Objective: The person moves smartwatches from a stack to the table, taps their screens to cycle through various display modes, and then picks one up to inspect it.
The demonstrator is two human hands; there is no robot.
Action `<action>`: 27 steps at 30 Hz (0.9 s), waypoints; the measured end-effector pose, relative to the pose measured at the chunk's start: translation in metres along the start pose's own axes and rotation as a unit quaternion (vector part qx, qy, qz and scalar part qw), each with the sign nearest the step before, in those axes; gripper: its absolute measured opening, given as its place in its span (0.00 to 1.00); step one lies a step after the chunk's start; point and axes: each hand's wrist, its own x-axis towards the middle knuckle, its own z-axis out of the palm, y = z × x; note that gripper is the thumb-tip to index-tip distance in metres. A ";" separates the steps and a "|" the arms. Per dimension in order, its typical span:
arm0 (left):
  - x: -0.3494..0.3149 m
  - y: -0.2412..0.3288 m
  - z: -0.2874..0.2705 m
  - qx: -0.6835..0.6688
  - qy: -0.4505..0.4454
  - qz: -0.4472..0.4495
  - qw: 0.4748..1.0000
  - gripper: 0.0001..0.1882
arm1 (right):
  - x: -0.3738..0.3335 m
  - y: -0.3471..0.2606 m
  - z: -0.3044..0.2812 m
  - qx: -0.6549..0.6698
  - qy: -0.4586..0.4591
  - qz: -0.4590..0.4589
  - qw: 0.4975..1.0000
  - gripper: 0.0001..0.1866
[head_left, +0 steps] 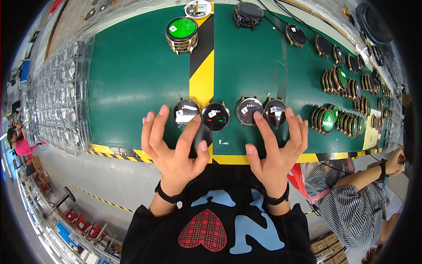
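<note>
Round strapless smartwatches lie in a row before me. The leftmost watch (184, 119) shows a bright reflection, and beside it a dark-screened watch (215, 122) shows small red and green marks. My left hand (176, 152) is spread palm down, its index fingertip at the right edge of the leftmost watch. My right hand (277, 156) is also spread, its index fingertip on the lower screen of the third watch (247, 108). The rightmost watch (273, 108) of the row lies by that hand's other fingertips. Each of the row's screens bears a small white sticker.
A watch stack topped by a green screen (181, 28) stands far left of the tape. A white dish (198, 9) and dark watches (247, 13) are behind. Many watches (347, 123) line the right. Clear plastic trays (61, 94) flank the left. A co-worker's arm (362, 176) is at right.
</note>
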 end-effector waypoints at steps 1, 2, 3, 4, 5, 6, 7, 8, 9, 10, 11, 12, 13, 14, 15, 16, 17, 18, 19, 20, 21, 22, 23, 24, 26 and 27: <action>-0.001 0.000 0.000 -0.002 0.001 0.011 1.000 0.18 | 0.000 0.000 -0.001 0.003 0.002 -0.002 1.000 0.24; -0.002 -0.001 0.000 -0.003 0.002 0.023 1.000 0.19 | 0.000 0.000 -0.001 0.005 0.003 -0.004 1.000 0.24; -0.002 -0.001 0.000 -0.003 0.001 0.023 1.000 0.19 | 0.000 0.000 -0.001 0.008 0.004 -0.007 1.000 0.25; -0.001 -0.001 0.001 -0.001 -0.005 0.040 0.999 0.19 | -0.001 0.001 -0.001 0.008 0.004 -0.006 1.000 0.25; -0.001 -0.002 0.002 0.000 -0.011 0.056 0.998 0.19 | -0.004 0.002 0.000 0.021 0.019 0.003 1.000 0.25; 0.000 -0.002 0.002 0.002 -0.017 0.073 0.997 0.19 | -0.006 0.003 0.002 0.035 0.033 0.012 0.999 0.26; 0.000 -0.002 0.002 0.001 -0.017 0.074 0.997 0.19 | -0.008 0.004 0.003 0.048 0.047 0.021 0.998 0.27; 0.000 -0.002 0.002 0.004 -0.025 0.072 0.997 0.19 | -0.010 0.005 0.004 0.047 0.047 0.022 0.998 0.27; 0.001 -0.002 0.002 0.008 -0.034 0.070 0.997 0.19 | -0.012 0.005 0.006 0.074 0.063 0.042 0.994 0.27; 0.001 -0.002 0.002 0.012 -0.042 0.068 0.997 0.20 | -0.013 0.005 0.007 0.101 0.079 0.063 0.990 0.27; 0.001 -0.001 0.001 0.011 -0.042 0.068 0.997 0.20 | -0.013 0.005 0.008 0.128 0.094 0.083 0.984 0.27; 0.002 -0.001 0.000 0.006 -0.044 0.065 0.997 0.19 | -0.013 0.005 0.007 0.127 0.094 0.083 0.984 0.27; 0.003 0.000 -0.001 0.001 -0.047 0.061 0.997 0.19 | -0.012 0.004 0.004 0.100 0.070 0.087 0.989 0.27; 0.003 0.000 -0.002 -0.003 -0.049 0.058 0.997 0.20 | -0.011 0.003 0.001 0.073 0.045 0.091 0.992 0.26; 0.003 -0.001 -0.001 -0.004 -0.048 0.058 0.997 0.20 | -0.009 0.002 -0.001 0.046 0.020 0.094 0.994 0.26; 0.001 -0.002 0.000 -0.021 -0.030 0.040 0.999 0.20 | -0.009 0.002 -0.001 0.045 0.021 0.094 0.994 0.26; -0.001 -0.003 0.002 -0.038 -0.012 0.023 0.999 0.20 | -0.009 0.003 -0.001 0.050 0.027 0.092 0.994 0.25; -0.002 -0.004 0.002 -0.055 0.006 0.005 0.998 0.21 | -0.009 0.002 -0.001 0.055 0.034 0.089 0.994 0.25; -0.002 -0.005 0.002 -0.054 0.007 0.005 0.998 0.21 | -0.008 0.002 -0.001 0.060 0.040 0.087 0.994 0.25; -0.002 -0.006 0.003 -0.067 0.012 -0.014 0.998 0.21 | -0.008 0.002 -0.001 0.061 0.040 0.085 0.994 0.25; -0.001 -0.007 0.004 -0.079 0.016 -0.032 0.996 0.22 | -0.006 0.000 0.000 0.062 0.032 0.082 0.994 0.25; -0.001 -0.008 0.004 -0.091 0.021 -0.051 0.994 0.22 | -0.005 -0.001 -0.001 0.064 0.024 0.079 0.994 0.25; 0.000 -0.008 0.004 -0.088 0.022 -0.053 0.995 0.22 | -0.003 -0.002 -0.001 0.067 0.016 0.076 0.995 0.25; 0.002 -0.007 0.005 -0.096 0.028 -0.057 0.993 0.22 | 0.000 -0.003 -0.001 0.070 0.016 0.074 0.995 0.25; 0.005 -0.005 0.005 -0.114 0.038 -0.065 0.991 0.23 | 0.008 -0.005 -0.002 0.060 0.003 0.055 0.997 0.26; 0.006 -0.004 0.004 -0.111 0.039 -0.065 0.991 0.23 | 0.011 -0.005 -0.002 0.055 -0.004 0.045 0.997 0.26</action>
